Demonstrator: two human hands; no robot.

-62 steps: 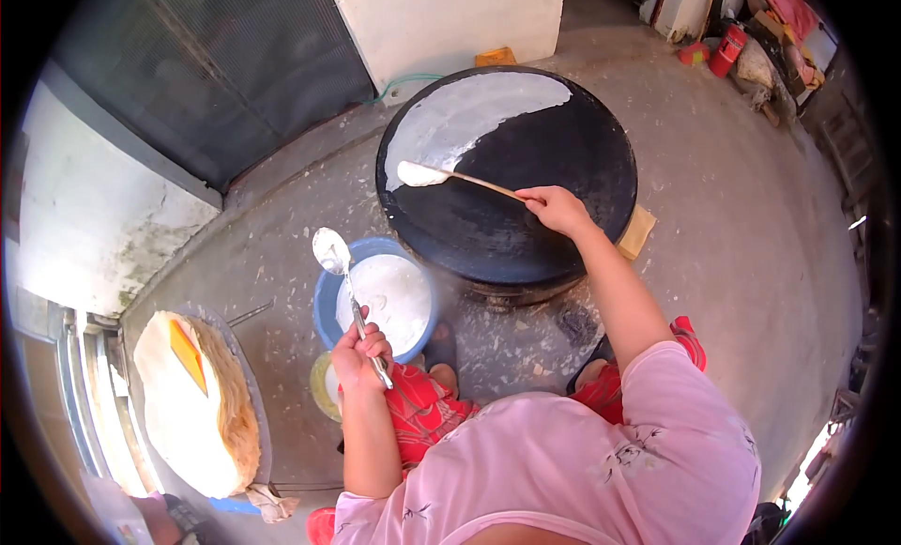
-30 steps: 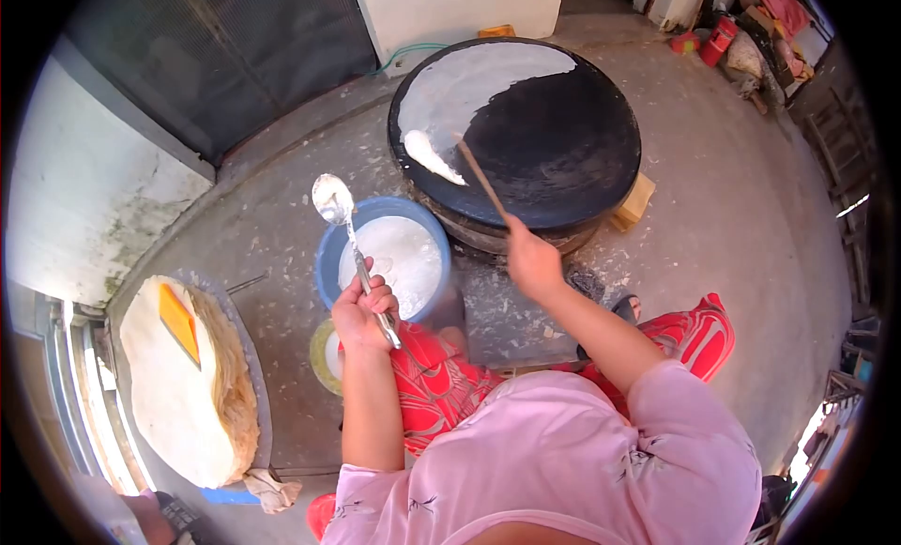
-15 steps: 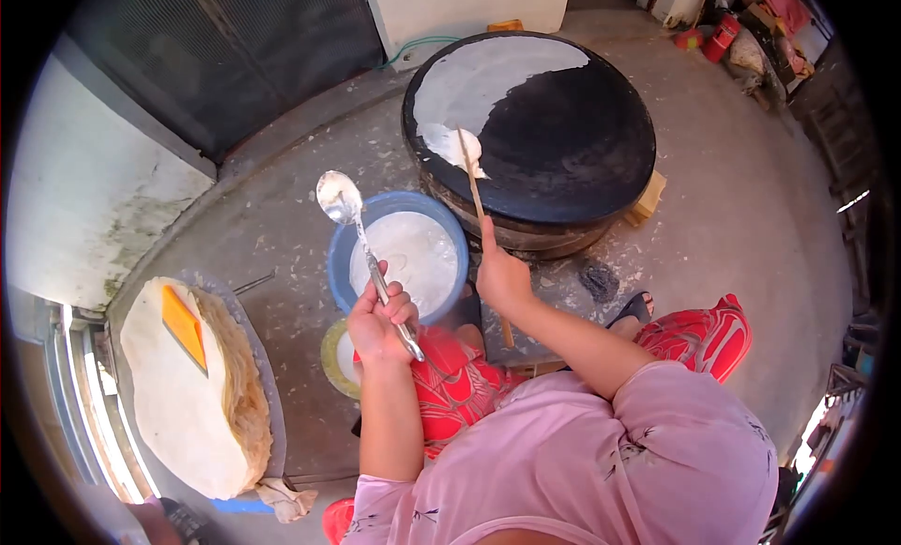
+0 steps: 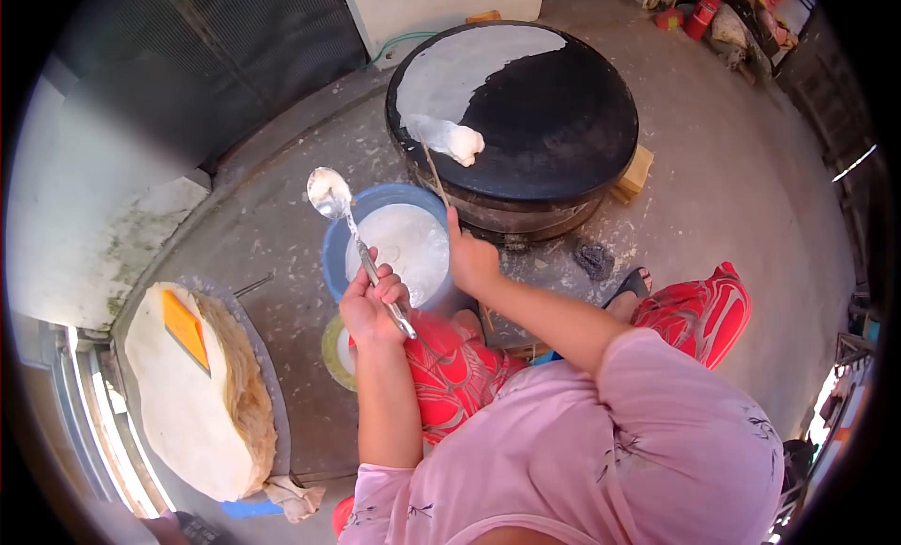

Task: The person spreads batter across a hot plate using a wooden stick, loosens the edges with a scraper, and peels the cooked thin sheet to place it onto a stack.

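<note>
My left hand point(image 4: 374, 306) is closed round the handle of a metal ladle point(image 4: 328, 194), its bowl smeared with white batter and raised over the far-left rim of a blue basin point(image 4: 335, 263). White batter point(image 4: 399, 245) fills much of the basin. A thin wooden stick point(image 4: 435, 181) is gripped in my right hand point(image 4: 472, 260), index finger stretched along it. The stick's far end reaches the near-left edge of a round black griddle point(image 4: 554, 113), beside a thick lump of batter point(image 4: 460, 143). A thin white batter layer point(image 4: 455, 66) covers the griddle's left and far part.
At left stands a tall stack of thin pancakes point(image 4: 178, 414) with an orange scraper point(image 4: 186, 331) on top. A yellow-green bowl point(image 4: 334, 357) sits near my left knee. A wooden block point(image 4: 634, 172) lies by the griddle's right side, and a dark scrubber point(image 4: 593, 258) lies on the floor.
The stick's far end has moved left, from over the batter lump to its left side. The lump sits slightly farther right on the griddle. My left hand still holds the ladle up.
</note>
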